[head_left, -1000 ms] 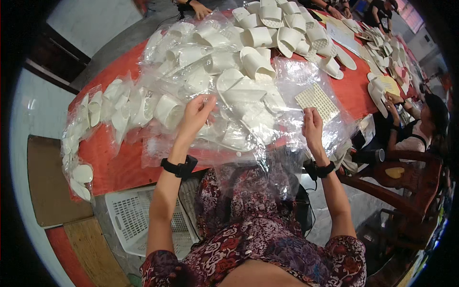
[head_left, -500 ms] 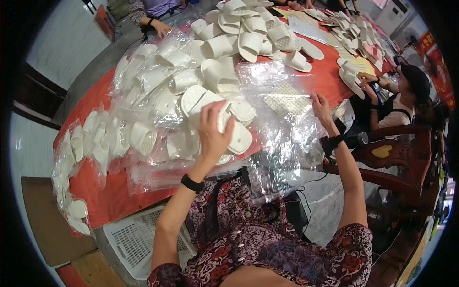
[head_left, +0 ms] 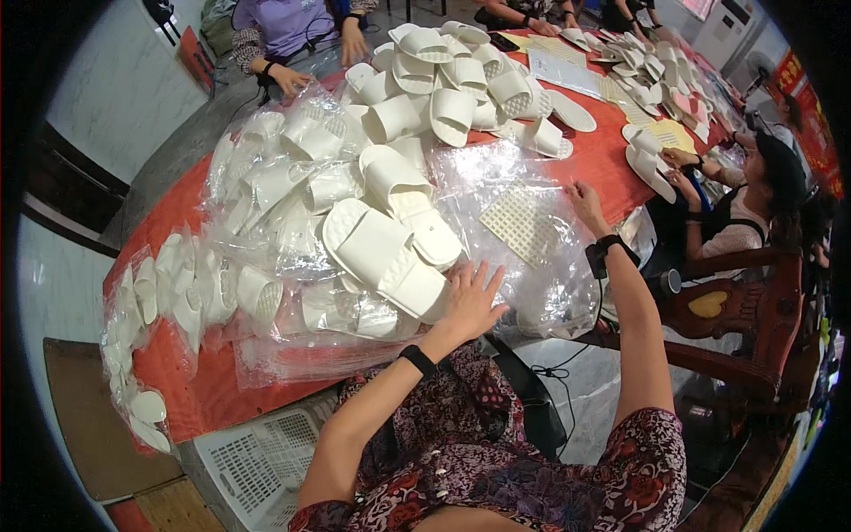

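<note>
On the red desk (head_left: 199, 399), newly released: white slippers (head_left: 363, 244), freeing the left hand (head_left: 472, 304), spread at one heel against the clear bag (head_left: 545, 297); right hand (head_left: 589, 208) curled at its right edge, cannot tell whether pinching.

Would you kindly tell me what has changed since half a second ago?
The left hand has let go of the white open-toed slipper and moved right and toward the person, its fingers spread beside the slipper's near end. The clear plastic bag no longer hangs over the lap. The right hand stays by the bag's right edge; the white plastic basket remains below.
</note>
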Demonstrator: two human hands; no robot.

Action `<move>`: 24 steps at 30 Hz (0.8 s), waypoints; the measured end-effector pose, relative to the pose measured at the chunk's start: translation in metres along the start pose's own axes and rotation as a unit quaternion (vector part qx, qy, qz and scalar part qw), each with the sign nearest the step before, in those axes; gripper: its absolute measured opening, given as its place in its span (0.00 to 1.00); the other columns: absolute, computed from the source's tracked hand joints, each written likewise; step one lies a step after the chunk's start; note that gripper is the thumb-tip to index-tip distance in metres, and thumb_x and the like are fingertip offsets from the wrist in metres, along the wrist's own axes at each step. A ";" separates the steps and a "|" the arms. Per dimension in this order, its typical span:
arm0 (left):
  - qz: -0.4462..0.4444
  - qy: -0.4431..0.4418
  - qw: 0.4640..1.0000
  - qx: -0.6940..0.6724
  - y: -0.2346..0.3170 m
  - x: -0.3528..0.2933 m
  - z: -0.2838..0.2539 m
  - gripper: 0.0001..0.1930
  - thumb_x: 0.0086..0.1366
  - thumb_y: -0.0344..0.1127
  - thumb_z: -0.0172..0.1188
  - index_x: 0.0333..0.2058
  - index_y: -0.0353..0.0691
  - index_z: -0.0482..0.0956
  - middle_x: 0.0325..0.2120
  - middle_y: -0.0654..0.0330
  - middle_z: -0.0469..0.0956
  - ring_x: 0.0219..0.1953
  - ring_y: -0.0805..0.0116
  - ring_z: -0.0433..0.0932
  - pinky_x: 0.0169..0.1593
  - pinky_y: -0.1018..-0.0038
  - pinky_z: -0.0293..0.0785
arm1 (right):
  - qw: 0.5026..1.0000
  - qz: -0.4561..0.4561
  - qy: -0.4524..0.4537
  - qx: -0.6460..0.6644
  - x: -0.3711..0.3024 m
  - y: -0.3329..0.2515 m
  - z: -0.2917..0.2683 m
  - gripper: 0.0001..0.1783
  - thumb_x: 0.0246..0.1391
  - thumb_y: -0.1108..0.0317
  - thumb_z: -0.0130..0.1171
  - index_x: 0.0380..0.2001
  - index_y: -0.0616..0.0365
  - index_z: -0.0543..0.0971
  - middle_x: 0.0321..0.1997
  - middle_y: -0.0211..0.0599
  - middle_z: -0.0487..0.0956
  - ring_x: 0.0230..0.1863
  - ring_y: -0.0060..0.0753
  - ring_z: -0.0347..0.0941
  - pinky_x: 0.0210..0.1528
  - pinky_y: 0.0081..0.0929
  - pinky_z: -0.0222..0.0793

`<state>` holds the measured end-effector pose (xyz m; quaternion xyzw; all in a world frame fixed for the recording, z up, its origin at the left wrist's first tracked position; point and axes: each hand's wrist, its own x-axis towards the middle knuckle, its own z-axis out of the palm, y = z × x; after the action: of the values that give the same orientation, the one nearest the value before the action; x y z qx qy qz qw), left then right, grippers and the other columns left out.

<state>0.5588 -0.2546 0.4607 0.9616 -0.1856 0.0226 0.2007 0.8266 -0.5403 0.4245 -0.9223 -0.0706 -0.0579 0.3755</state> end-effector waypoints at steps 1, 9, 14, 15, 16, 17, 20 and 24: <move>-0.006 -0.012 1.000 -0.001 0.002 0.000 0.003 0.36 0.63 0.52 0.53 0.64 0.40 0.56 0.60 0.44 0.59 0.61 0.41 0.57 0.61 0.50 0.54 | 1.000 -0.001 -0.002 0.001 0.001 0.000 0.002 0.17 0.59 0.59 0.54 0.30 0.64 0.79 0.23 0.44 0.76 0.27 0.27 0.71 0.32 0.30 0.66; 0.001 0.066 0.996 -0.052 0.021 0.012 0.020 0.35 0.57 0.44 0.62 0.61 0.38 0.61 0.60 0.44 0.59 0.62 0.43 0.56 0.59 0.50 0.57 | 0.997 -0.062 -0.025 -0.025 0.010 0.001 0.012 0.14 0.57 0.58 0.57 0.33 0.59 0.78 0.25 0.45 0.76 0.27 0.37 0.72 0.33 0.32 0.67; 0.012 0.007 1.000 -0.022 0.025 0.000 0.055 0.35 0.56 0.44 0.62 0.60 0.38 0.63 0.60 0.44 0.58 0.62 0.44 0.55 0.61 0.49 0.55 | 0.998 -0.012 -0.051 -0.034 0.020 -0.005 0.018 0.15 0.57 0.57 0.56 0.32 0.60 0.77 0.25 0.46 0.77 0.28 0.41 0.74 0.33 0.33 0.67; 0.028 -0.012 0.999 -0.017 0.026 -0.002 0.056 0.35 0.56 0.44 0.62 0.60 0.38 0.63 0.60 0.44 0.59 0.62 0.45 0.55 0.61 0.50 0.54 | 0.998 -0.003 -0.059 -0.017 0.023 -0.008 0.021 0.15 0.57 0.57 0.55 0.32 0.60 0.77 0.25 0.46 0.77 0.28 0.42 0.74 0.34 0.34 0.67; 0.028 -0.013 0.999 -0.017 0.028 -0.003 0.058 0.35 0.56 0.44 0.62 0.60 0.38 0.63 0.60 0.44 0.59 0.62 0.45 0.55 0.61 0.50 0.54 | 0.998 -0.003 -0.059 -0.017 0.025 -0.010 0.023 0.15 0.57 0.57 0.55 0.32 0.60 0.77 0.25 0.46 0.77 0.28 0.42 0.74 0.34 0.34 0.67; 0.027 -0.017 0.999 -0.025 0.031 -0.003 0.061 0.35 0.54 0.45 0.63 0.59 0.39 0.64 0.59 0.45 0.60 0.61 0.45 0.56 0.60 0.51 0.55 | 0.998 0.001 -0.064 -0.018 0.028 -0.013 0.024 0.15 0.57 0.57 0.55 0.32 0.60 0.77 0.25 0.47 0.77 0.29 0.44 0.74 0.34 0.35 0.67; 0.016 -0.032 0.998 -0.046 0.037 0.000 0.064 0.36 0.52 0.46 0.64 0.59 0.40 0.65 0.59 0.47 0.62 0.61 0.48 0.58 0.60 0.55 0.55 | 0.995 -0.023 -0.080 -0.051 0.032 -0.018 0.028 0.14 0.56 0.58 0.55 0.32 0.60 0.77 0.27 0.49 0.77 0.31 0.48 0.75 0.35 0.38 0.68; 0.048 -0.048 0.994 -0.086 0.039 0.002 0.064 0.40 0.50 0.48 0.66 0.60 0.39 0.64 0.60 0.46 0.60 0.61 0.48 0.57 0.60 0.55 0.54 | 0.987 -0.102 -0.053 -0.116 0.038 -0.017 0.032 0.12 0.53 0.60 0.56 0.33 0.58 0.77 0.33 0.51 0.78 0.37 0.51 0.76 0.38 0.42 0.69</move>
<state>0.5442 -0.3135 0.4169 0.9306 -0.2426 -0.0303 0.2725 0.8623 -0.5021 0.4193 -0.9493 -0.1769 -0.0548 0.2539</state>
